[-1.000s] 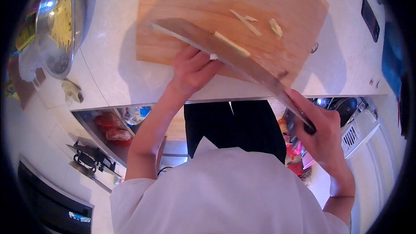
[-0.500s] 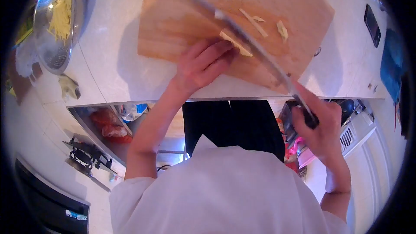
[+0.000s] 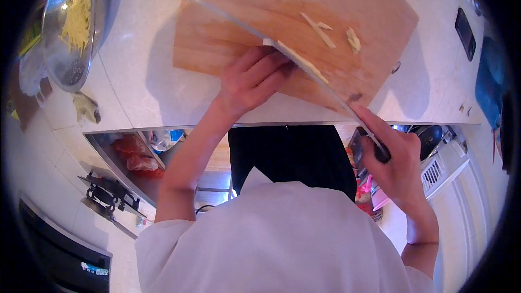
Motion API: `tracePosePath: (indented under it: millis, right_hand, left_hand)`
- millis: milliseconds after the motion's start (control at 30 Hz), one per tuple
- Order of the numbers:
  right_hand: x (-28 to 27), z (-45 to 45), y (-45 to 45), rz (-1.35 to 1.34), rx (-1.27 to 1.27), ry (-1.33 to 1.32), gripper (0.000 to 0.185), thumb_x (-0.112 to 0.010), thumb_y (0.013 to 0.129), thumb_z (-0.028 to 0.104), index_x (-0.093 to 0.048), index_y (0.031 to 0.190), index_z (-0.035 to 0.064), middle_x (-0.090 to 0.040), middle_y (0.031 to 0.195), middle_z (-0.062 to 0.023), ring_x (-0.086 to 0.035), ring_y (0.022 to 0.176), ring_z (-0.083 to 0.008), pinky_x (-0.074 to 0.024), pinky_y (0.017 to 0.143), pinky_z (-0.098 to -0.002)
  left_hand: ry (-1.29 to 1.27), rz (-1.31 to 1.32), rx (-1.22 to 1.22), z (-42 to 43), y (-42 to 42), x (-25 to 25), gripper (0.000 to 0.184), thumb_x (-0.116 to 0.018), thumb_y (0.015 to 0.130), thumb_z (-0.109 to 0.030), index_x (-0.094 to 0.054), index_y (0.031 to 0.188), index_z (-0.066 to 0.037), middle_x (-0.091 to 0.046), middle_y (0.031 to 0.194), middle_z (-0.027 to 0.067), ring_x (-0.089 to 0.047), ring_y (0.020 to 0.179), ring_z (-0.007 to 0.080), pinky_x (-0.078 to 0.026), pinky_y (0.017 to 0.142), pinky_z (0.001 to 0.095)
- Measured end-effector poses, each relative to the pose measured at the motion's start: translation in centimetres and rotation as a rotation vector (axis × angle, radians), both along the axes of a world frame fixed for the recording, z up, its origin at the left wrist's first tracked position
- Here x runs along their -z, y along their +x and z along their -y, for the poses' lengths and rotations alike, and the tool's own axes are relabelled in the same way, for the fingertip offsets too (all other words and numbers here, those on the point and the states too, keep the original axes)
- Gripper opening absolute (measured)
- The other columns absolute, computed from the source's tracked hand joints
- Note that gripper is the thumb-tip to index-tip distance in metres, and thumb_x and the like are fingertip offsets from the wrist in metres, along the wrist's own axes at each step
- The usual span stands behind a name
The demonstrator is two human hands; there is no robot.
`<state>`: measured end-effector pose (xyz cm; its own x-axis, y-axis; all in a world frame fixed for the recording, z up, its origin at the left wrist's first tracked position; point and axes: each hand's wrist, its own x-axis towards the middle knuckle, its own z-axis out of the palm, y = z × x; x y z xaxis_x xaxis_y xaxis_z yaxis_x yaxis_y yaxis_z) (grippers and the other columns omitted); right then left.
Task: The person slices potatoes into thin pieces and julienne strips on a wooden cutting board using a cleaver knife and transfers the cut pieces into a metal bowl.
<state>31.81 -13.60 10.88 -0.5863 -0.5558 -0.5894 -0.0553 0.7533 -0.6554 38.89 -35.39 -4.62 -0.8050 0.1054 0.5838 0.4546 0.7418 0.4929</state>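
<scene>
My right hand (image 3: 399,157) is wrapped round the dark handle of a long kitchen knife (image 3: 337,93). Its blade slants across the wooden cutting board (image 3: 374,21) and appears to rest against a pale yellow vegetable piece (image 3: 305,62). With bent fingers, my left hand (image 3: 252,78) grips this piece at the near side of the blade; the fingertips are partly hidden behind the knife. Thin pale strips (image 3: 319,31) and a small offcut (image 3: 353,40) lie on the board beyond the blade.
A metal bowl (image 3: 72,78) with yellow shreds stands on the left of the counter, near a crumpled pale scrap (image 3: 86,108). On the right lie a phone (image 3: 465,33) and something blue (image 3: 491,81). Below the counter edge are compartments with bagged goods (image 3: 142,163).
The knife has come down and towards me, from above the board onto the vegetable piece. My right hand has shifted slightly left; my left hand has stayed nearly in place.
</scene>
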Motion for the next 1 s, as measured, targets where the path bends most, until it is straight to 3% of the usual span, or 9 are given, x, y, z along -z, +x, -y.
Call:
tracePosePath:
  millis: [67,167,367,467,1000]
  right_hand:
    - [0.0,0.7,-0.1,-0.016,0.005,0.032,0.045,-0.054,0.072,-0.006,-0.057,0.115,0.0044,-0.064,0.082,-0.0175,-0.064,0.062,-0.0241,-0.0471,0.063,-0.0257]
    - [1.1,1.4,-0.4,-0.117,-0.024,0.046,0.040,-0.055,0.074,-0.002,-0.057,0.114,0.0022,-0.063,0.072,-0.0146,-0.060,0.055,-0.0188,-0.0458,0.060,-0.0254]
    - [1.7,2.1,-0.7,0.019,0.114,0.049,0.036,-0.057,0.076,0.006,-0.056,0.111,-0.0018,-0.057,0.062,-0.0110,-0.047,0.050,-0.0090,-0.0397,0.052,-0.0243]
    - [1.9,1.2,-0.8,0.046,0.102,0.051,0.045,-0.055,0.074,0.000,-0.057,0.118,0.0119,-0.062,0.077,-0.0173,-0.057,0.052,-0.0198,-0.0459,0.057,-0.0259]
    - [0.4,0.1,-0.8,0.034,-0.013,0.025,0.055,-0.056,0.067,-0.005,-0.055,0.120,0.0092,-0.064,0.075,-0.0151,-0.063,0.061,-0.0279,-0.0491,0.062,-0.0313]
  left_hand:
    - [-0.002,-0.001,-0.009,-0.1,0.0,0.0,0.021,-0.065,0.058,-0.005,-0.065,0.079,-0.006,-0.063,0.085,0.0053,-0.059,0.072,0.0191,-0.051,0.058,0.0250]
    - [-0.035,0.004,-0.007,-0.1,0.0,0.3,0.021,-0.064,0.059,-0.006,-0.065,0.080,-0.007,-0.062,0.087,0.0046,-0.058,0.072,0.0183,-0.050,0.057,0.0247]
    - [-0.026,0.035,0.016,0.0,-0.1,0.2,0.023,-0.063,0.060,-0.007,-0.065,0.083,-0.008,-0.061,0.089,0.0030,-0.058,0.075,0.0174,-0.050,0.057,0.0246]
    - [-0.015,0.058,0.038,0.1,-0.2,0.2,0.023,-0.062,0.061,-0.007,-0.065,0.084,-0.008,-0.061,0.090,0.0023,-0.058,0.077,0.0174,-0.050,0.057,0.0250]
    - [-0.103,0.084,0.059,0.4,0.3,-0.3,0.023,-0.061,0.061,-0.007,-0.064,0.085,-0.009,-0.061,0.092,0.0021,-0.059,0.082,0.0182,-0.051,0.060,0.0250]
